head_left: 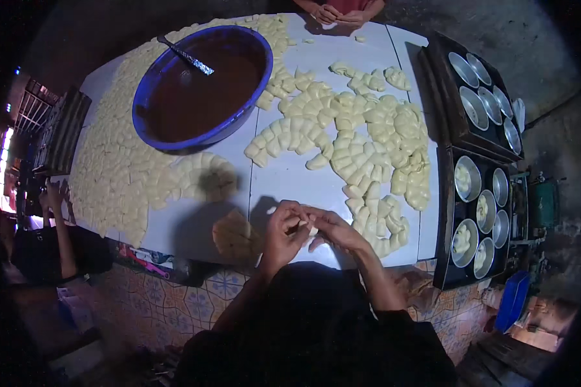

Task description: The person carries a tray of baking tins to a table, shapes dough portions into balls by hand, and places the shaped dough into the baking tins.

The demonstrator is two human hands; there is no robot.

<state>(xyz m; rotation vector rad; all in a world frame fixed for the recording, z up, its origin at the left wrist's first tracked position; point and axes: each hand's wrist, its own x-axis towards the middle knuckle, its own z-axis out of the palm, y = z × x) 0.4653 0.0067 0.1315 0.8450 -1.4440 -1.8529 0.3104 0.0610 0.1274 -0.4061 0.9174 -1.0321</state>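
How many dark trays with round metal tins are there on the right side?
2: a nearer tray and a farther tray behind it. Others may be hidden underneath.

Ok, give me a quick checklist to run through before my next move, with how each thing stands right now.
1. Left hand and right hand both on the small pale piece: ok.
2. Dough pieces near you: ok, many lie on the white tabletop just beyond your hands.
3. Dough in every round metal pan of the lower black tray: not ok; some hold pieces, others show none.
4. Blue basin standing apart from your hands: ok, beyond them to the left.
5. Brown contents of the basin ready: cannot tell by sight.
6. Co-worker's hands apart from yours: ok, at the far edge.
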